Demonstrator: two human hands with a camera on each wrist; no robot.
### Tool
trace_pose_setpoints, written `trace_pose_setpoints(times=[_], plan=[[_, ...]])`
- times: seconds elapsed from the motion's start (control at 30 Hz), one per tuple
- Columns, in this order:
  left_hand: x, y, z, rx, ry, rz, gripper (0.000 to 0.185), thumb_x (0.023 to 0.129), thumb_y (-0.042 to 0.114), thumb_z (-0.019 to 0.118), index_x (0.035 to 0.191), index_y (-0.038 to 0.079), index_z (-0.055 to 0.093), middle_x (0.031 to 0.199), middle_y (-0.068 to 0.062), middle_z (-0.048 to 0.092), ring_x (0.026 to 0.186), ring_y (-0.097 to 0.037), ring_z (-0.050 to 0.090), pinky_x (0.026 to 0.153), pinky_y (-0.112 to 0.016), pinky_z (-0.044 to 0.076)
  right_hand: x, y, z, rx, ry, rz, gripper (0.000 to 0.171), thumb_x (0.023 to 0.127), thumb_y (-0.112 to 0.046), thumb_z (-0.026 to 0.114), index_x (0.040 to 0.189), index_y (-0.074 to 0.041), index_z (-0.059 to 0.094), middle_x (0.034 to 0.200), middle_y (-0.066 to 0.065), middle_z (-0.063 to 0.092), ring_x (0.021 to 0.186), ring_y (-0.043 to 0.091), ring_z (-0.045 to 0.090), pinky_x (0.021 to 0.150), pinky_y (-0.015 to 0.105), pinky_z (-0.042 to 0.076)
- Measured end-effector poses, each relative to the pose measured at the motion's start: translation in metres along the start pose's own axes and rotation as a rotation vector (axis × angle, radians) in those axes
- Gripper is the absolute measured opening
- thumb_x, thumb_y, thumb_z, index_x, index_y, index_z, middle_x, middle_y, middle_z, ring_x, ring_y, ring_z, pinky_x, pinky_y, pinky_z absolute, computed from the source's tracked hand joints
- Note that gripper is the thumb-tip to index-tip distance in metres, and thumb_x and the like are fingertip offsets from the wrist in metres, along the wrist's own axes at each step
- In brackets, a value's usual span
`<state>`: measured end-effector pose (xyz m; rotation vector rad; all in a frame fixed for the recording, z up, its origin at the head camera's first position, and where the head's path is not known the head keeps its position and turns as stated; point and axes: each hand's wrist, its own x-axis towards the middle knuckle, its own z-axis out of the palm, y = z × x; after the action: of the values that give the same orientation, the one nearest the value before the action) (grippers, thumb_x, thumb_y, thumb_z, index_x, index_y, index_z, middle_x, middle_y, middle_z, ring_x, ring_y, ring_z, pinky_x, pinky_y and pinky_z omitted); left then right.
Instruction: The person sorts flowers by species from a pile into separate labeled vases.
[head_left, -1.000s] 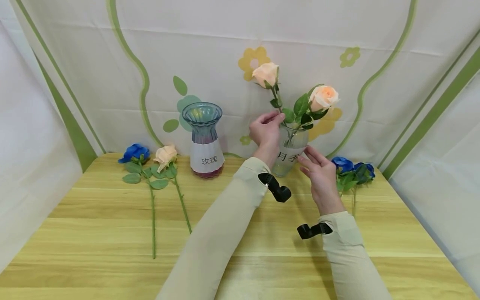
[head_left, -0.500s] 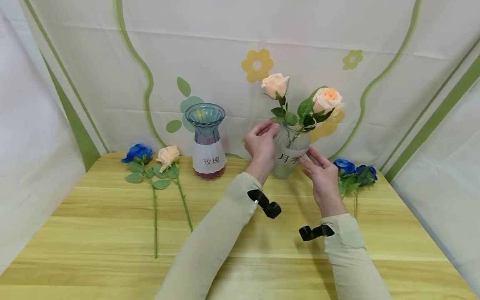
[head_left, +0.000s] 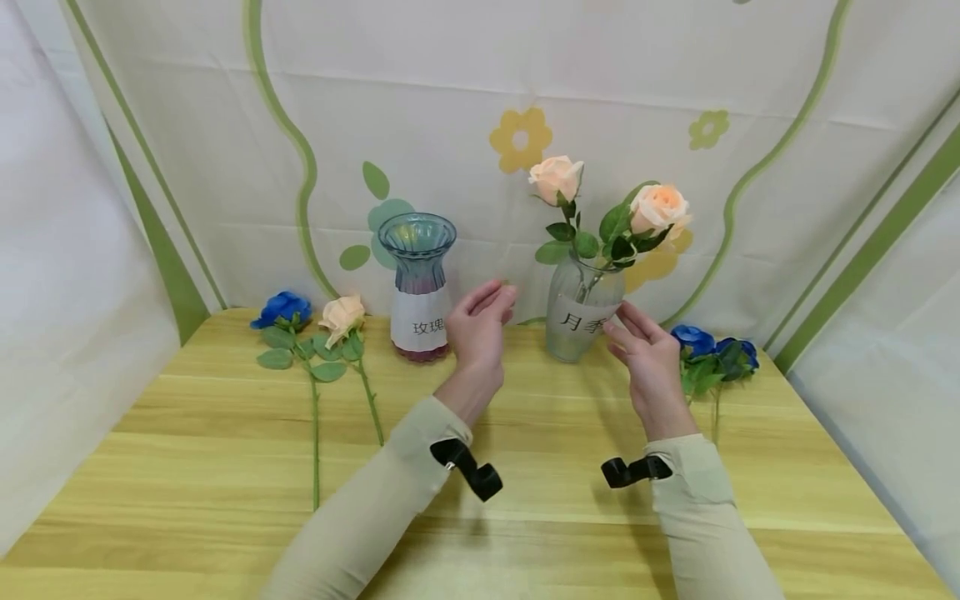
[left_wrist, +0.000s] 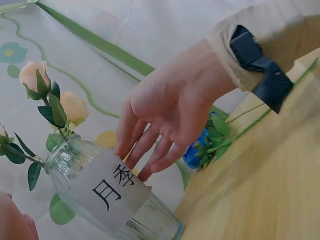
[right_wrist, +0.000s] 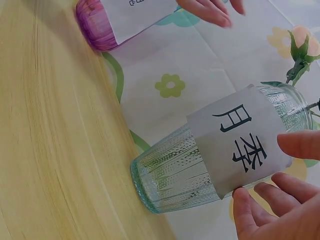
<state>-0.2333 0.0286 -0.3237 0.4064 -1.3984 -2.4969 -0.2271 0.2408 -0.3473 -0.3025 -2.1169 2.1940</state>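
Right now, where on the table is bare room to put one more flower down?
Bare wood fills the front of the table, around both sleeves. The back is crowded: two flowers left, blue vase, clear vase, blue flowers right.

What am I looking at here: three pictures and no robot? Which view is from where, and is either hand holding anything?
There is no machine: a person works with two bare hands. The wide picture comes from a camera on the head, and the other two come from cameras worn on each wrist. On the wooden table stand a blue and purple vase and a clear glass vase with two peach roses in it. A blue rose and a single peach rose lie at the left, and more blue roses at the right. The right hand touches the clear vase's label with straight fingers. The left hand is open near the other vase and holds nothing.
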Motion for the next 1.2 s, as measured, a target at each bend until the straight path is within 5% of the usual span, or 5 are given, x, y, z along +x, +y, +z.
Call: trace_pose_setpoints(times=[0.23,0.4,0.53,0.77,1.2], plan=[[0.001,0.004,-0.039,-0.025,0.064,-0.010,0.025,0.091,0.005,0.083,0.115,0.003,0.079,0.116,-0.013,0.080,0.086,-0.009,0.074,0.086,-0.028,0.063,0.000,0.001,-0.003,-0.003,0.008,-0.001,0.065,0.106,-0.022,0.067,0.165,-0.024,0.040,0.173,-0.002,0.037,0.155,0.017,0.045,0.119,0.034,0.046],[0.006,0.009,-0.068,-0.007,0.102,0.016,0.031,0.092,0.003,0.081,0.122,-0.001,0.076,0.107,-0.005,0.081,0.082,-0.005,0.073,0.076,-0.021,0.060,0.000,0.001,-0.003,0.006,0.000,-0.003,0.065,0.106,-0.022,0.066,0.165,-0.023,0.039,0.173,-0.002,0.037,0.154,0.016,0.046,0.111,0.027,0.050],[0.008,0.014,-0.098,0.094,0.130,0.029,0.033,0.093,0.008,0.081,0.126,0.004,0.076,0.105,0.004,0.080,0.092,-0.003,0.073,0.086,-0.023,0.061,0.000,0.001,-0.002,0.009,0.002,-0.013,0.065,0.106,-0.021,0.066,0.165,-0.023,0.040,0.173,-0.002,0.037,0.153,0.017,0.047,0.119,0.035,0.046],[0.012,0.023,-0.146,0.268,0.228,0.030,0.040,0.096,0.019,0.081,0.134,0.011,0.072,0.130,-0.006,0.075,0.101,-0.003,0.072,0.096,-0.027,0.057,0.001,0.002,0.001,0.014,0.007,-0.012,0.064,0.106,-0.020,0.067,0.164,-0.023,0.041,0.172,-0.001,0.038,0.154,0.016,0.046,0.123,0.041,0.042],[0.016,0.020,-0.183,0.496,0.316,-0.010,0.045,0.093,0.019,0.082,0.136,0.012,0.072,0.133,-0.006,0.075,0.104,0.000,0.067,0.083,-0.010,0.055,0.000,0.002,0.002,0.027,0.012,-0.015,0.064,0.105,-0.019,0.067,0.164,-0.022,0.042,0.172,-0.001,0.039,0.153,0.017,0.047,0.125,0.045,0.040]])
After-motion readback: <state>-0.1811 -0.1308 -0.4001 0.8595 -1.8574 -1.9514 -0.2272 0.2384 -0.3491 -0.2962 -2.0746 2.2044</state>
